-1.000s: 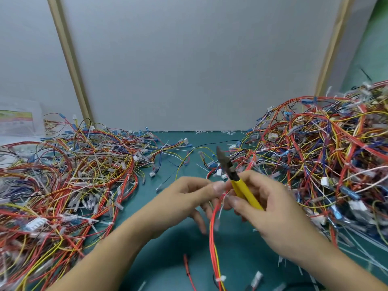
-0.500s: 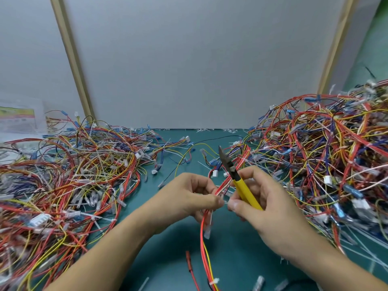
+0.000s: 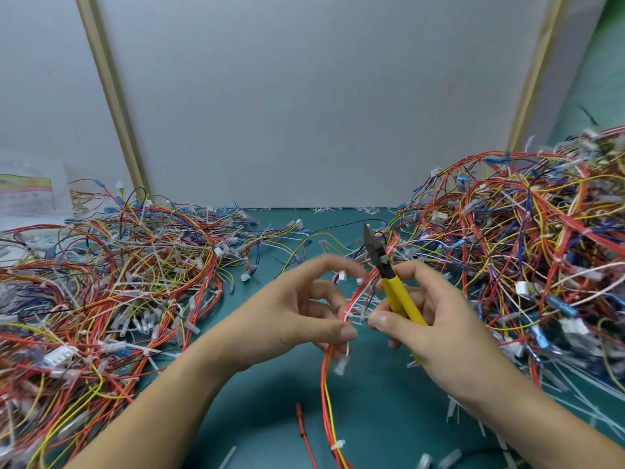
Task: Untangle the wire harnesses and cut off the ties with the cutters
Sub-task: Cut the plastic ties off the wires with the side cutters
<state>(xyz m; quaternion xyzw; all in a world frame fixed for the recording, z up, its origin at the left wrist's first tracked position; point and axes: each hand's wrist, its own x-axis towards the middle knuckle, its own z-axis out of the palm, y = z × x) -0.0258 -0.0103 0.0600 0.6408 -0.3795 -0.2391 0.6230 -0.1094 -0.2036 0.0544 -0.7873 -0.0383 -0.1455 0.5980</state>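
Since the earlier frame the forefinger of the left hand [image 3: 297, 316] has been lifted away from the thumb and is blurred by motion, while the cutters [image 3: 400, 299] have hardly been shifted. A red, yellow and white harness [image 3: 326, 394] is held up between the two hands above the green worktop [image 3: 257, 411]. It appears to be pinched between the left thumb and a lower finger. The yellow handles of the cutters are gripped in the right hand [image 3: 439, 330], with the blades pointed up and away from the wires and seemingly closed.

A white tie [image 3: 355, 316] is seen on the harness, just beside the right thumb. The step in hand is judged to be the exposing of this tie, ahead of the cut. Next, the blades would have to be turned down and opened, then slipped under the tie alone, so that no wire is nicked. Tangled harnesses are heaped in a left pile [image 3: 118, 282] and a right pile [image 3: 527, 252].
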